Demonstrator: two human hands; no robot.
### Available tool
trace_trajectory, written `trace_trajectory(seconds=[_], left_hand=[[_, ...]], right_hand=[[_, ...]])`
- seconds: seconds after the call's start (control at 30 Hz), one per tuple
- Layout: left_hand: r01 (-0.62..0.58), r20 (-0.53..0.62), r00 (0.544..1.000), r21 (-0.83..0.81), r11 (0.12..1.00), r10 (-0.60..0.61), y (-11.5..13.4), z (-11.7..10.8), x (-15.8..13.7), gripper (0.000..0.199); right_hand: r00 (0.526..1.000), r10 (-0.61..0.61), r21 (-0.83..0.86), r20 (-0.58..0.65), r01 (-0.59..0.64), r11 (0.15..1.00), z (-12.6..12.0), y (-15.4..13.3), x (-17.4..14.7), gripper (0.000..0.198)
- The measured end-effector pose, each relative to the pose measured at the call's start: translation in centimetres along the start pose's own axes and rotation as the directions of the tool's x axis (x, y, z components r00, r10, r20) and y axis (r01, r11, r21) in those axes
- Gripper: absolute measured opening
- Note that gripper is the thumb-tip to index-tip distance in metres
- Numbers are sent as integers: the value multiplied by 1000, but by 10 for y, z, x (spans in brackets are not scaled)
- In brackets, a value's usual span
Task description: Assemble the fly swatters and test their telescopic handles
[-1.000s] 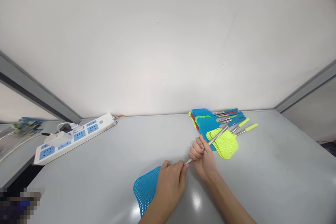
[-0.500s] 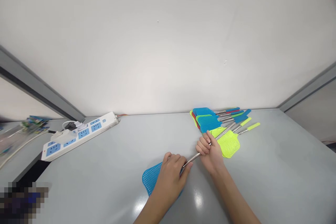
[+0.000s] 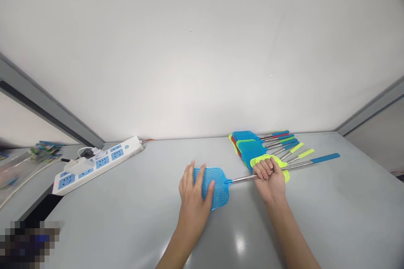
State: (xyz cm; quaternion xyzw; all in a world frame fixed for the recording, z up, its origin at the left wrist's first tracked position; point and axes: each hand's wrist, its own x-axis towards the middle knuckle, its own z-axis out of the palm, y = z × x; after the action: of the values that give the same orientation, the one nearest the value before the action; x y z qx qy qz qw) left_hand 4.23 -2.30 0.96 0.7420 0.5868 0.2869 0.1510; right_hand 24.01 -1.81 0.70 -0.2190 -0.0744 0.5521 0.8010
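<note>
A blue fly swatter (image 3: 221, 195) with a telescopic metal rod and a blue handle lies slanted in front of me, its mesh head to the left. My left hand (image 3: 195, 195) rests on the left part of that head, fingers spread and thumb across the mesh. Around the middle of the rod, the fingers of my right hand (image 3: 268, 180) are closed, with rod showing on both sides. Just behind my right hand is a fanned pile of fly swatters (image 3: 252, 149) in blue, yellow-green and red. A yellow-green head is partly hidden by my right hand.
A white power strip (image 3: 97, 166) with blue sockets and plugs stands on the grey table (image 3: 135, 218) at the left. Beyond it are a cable and a clear bag with small colourful packets (image 3: 47, 150). A white wall panel (image 3: 189, 71) closes off the back.
My left hand has shifted from the swatter's neck onto its mesh head. The swatter has turned flatter and moved right and back, with its blue handle now reaching past the pile.
</note>
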Motion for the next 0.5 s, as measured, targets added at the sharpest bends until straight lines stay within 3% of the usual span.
trace_trajectory(seconds=[0.13,0.3,0.4,0.5], left_hand=[[195,-18,979,-238,952,-205,-3,-1,4,53],[407,258,913,-638,654,-317,-4,-6,8,55],[438,291,896,-705,558,-336,-2,-7,8,56],[441,270,892,-692,571,-363,-1,-6,7,59]], right_hand=[[1000,-22,41,-11,22,999,-1,-2,0,26],[1000,11,151,-6,-10,988,-3,-1,0,25],[1000,12,150,-5,-11,989,-4,1,0,24],[1000,-6,106,-13,7,994,-5,3,-1,24]])
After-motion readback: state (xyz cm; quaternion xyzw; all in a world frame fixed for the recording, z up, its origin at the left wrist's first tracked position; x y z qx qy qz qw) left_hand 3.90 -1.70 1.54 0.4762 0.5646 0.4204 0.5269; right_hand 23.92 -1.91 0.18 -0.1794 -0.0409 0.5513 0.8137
